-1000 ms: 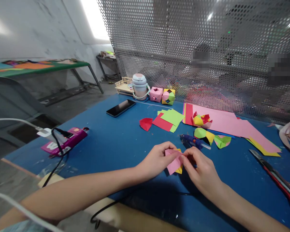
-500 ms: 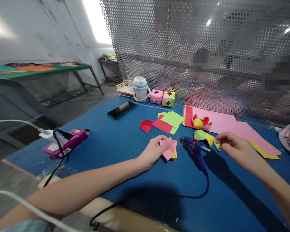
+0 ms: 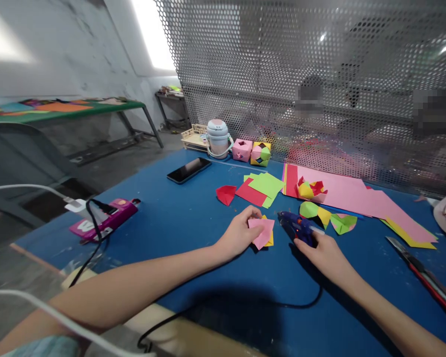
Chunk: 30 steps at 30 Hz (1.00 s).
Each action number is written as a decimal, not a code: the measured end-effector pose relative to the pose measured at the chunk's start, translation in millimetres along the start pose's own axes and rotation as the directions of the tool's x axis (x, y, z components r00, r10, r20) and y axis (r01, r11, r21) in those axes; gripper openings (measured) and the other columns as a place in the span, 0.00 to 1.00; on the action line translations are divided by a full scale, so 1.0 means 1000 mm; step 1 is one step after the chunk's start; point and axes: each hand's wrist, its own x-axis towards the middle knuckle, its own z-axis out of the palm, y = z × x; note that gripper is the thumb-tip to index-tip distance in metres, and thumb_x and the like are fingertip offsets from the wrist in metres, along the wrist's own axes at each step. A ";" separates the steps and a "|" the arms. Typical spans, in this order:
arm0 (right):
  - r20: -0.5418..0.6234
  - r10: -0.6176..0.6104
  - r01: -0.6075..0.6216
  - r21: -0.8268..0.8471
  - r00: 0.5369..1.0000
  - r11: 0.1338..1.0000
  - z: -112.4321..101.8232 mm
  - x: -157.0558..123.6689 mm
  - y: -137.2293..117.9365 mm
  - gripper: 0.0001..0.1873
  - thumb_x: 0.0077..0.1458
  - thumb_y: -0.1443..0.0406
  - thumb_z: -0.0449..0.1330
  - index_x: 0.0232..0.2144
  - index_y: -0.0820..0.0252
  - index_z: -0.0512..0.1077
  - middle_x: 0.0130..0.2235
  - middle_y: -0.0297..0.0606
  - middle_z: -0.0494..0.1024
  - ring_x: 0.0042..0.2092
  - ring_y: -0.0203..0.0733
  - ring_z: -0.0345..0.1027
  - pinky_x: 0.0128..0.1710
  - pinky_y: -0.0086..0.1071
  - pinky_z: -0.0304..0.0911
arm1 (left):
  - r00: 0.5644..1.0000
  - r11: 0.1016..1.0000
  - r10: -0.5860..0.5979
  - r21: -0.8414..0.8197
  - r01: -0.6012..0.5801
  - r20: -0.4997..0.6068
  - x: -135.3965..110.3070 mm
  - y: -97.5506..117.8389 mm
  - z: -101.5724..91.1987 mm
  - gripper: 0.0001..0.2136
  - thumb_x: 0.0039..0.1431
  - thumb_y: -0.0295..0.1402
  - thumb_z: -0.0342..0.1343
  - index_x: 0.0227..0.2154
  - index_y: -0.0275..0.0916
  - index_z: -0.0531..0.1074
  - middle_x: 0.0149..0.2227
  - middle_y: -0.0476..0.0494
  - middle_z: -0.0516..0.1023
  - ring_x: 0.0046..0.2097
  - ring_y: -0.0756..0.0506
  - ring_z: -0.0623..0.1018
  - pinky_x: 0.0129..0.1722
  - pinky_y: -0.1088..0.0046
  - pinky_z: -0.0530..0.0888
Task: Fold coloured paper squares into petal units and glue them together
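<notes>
My left hand (image 3: 241, 229) pinches a folded pink paper piece (image 3: 262, 233) between thumb and fingers, with yellow paper showing behind it. To its right, my right hand (image 3: 325, 255) is closed around the handle of a blue hot glue gun (image 3: 296, 226), whose nozzle points left toward the folded paper. Just beyond the glue gun lie a folded green and yellow paper piece (image 3: 314, 212) and a green and pink one (image 3: 343, 223). A red folded piece (image 3: 226, 194) rests beyond my left hand, beside green paper squares (image 3: 266, 186) and a red square (image 3: 250, 192).
A red utility knife (image 3: 427, 282) lies at the right. Pink sheets (image 3: 345, 191) carry a folded paper cup (image 3: 311, 188). Toward the back stand paper cubes (image 3: 242, 149) and a flask (image 3: 218, 139); a phone (image 3: 189, 170) and purple power strip (image 3: 107, 218) are leftward. A black cord (image 3: 297, 306) crosses the front.
My right hand has left the green and pink paper piece and moved left onto the glue gun's handle. My left hand still holds the pink paper. The utility knife is now in view.
</notes>
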 end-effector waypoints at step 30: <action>-0.231 -0.347 0.398 0.232 0.909 0.888 0.018 -0.026 -0.050 0.14 0.58 0.63 0.51 0.21 0.59 0.63 0.21 0.30 0.68 0.24 0.32 0.62 0.26 0.26 0.57 | 0.994 0.985 0.027 -0.170 -0.009 0.104 -0.031 0.035 0.011 0.03 0.51 0.29 0.53 0.27 0.36 0.65 0.26 0.52 0.66 0.29 0.53 0.66 0.28 0.79 0.64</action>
